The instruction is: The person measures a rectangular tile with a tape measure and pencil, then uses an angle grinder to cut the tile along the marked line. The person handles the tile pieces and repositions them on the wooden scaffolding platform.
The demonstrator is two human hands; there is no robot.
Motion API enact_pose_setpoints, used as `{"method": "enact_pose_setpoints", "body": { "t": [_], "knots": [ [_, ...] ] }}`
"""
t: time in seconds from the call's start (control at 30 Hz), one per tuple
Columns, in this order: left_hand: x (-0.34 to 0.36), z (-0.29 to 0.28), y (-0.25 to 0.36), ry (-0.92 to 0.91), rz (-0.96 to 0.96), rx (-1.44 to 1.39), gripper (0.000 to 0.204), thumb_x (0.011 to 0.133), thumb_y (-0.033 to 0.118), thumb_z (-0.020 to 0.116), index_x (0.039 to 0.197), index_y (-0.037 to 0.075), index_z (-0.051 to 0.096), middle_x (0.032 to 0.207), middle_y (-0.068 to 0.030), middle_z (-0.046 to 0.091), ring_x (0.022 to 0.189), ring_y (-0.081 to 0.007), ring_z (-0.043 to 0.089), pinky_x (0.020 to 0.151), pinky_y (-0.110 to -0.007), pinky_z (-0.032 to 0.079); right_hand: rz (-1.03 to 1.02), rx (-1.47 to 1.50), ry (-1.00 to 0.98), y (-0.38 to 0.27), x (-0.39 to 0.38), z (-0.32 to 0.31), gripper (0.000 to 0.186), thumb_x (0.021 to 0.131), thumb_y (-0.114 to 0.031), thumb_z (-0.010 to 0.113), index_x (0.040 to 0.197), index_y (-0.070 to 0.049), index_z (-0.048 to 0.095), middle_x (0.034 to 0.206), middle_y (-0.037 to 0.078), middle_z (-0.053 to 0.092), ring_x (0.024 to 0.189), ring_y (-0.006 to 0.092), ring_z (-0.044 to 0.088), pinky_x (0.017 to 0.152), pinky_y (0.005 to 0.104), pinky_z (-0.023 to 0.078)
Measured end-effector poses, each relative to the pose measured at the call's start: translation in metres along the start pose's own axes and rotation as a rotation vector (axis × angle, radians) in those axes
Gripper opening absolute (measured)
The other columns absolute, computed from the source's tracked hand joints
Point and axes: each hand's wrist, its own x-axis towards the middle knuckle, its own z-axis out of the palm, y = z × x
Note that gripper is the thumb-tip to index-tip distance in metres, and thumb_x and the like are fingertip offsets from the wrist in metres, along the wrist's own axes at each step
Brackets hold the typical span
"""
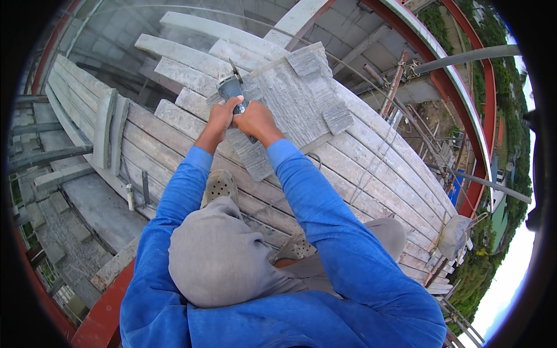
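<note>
Both of my hands are wrapped round an angle grinder (230, 88), my left hand (219, 120) on its left side and my right hand (257, 120) just behind and to the right. The grinder's thin cutting disc (236, 71) points away from me, at the far left edge of a grey textured stone panel (284, 87). This panel is made up of rough strips with stepped ends and lies flat on the planks. Whether the disc touches the stone, I cannot tell. My fingers hide the rear of the grinder.
I squat on a platform of dusty planks (371, 168) with gaps between them. Red steel beams (458, 104) and scaffold pipes (464, 59) stand at the right, above a drop to lower ground. A cable (371, 174) trails over the planks. Dust hangs at the far left.
</note>
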Motion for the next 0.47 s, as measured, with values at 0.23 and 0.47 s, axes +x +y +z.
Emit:
{"method": "enact_pose_setpoints", "body": {
  "t": [0.23,0.47],
  "knots": [
    [0.007,-0.005,-0.002,-0.032,0.000,-0.011,0.047,0.098,0.041,0.076,0.121,0.001,0.069,0.100,-0.0048,0.072,0.079,-0.0161,0.073,0.069,-0.036,0.063,-0.003,-0.025,-0.004,-0.002,0.003,0.000,0.061,0.076,-0.038,0.085,0.110,0.012,0.075,0.112,0.036,0.075,0.109,0.0498,0.074,0.094,0.0510,0.060],
    [-0.003,0.004,-0.014,-0.004,0.027,-0.042,0.048,0.095,0.038,0.077,0.121,-0.002,0.066,0.097,-0.0097,0.073,0.073,-0.0188,0.073,0.064,-0.037,0.063,0.010,-0.009,0.001,0.003,-0.016,-0.006,0.063,0.074,-0.038,0.087,0.109,0.013,0.075,0.111,0.037,0.075,0.107,0.0502,0.075,0.094,0.0517,0.060]
  ]
}}
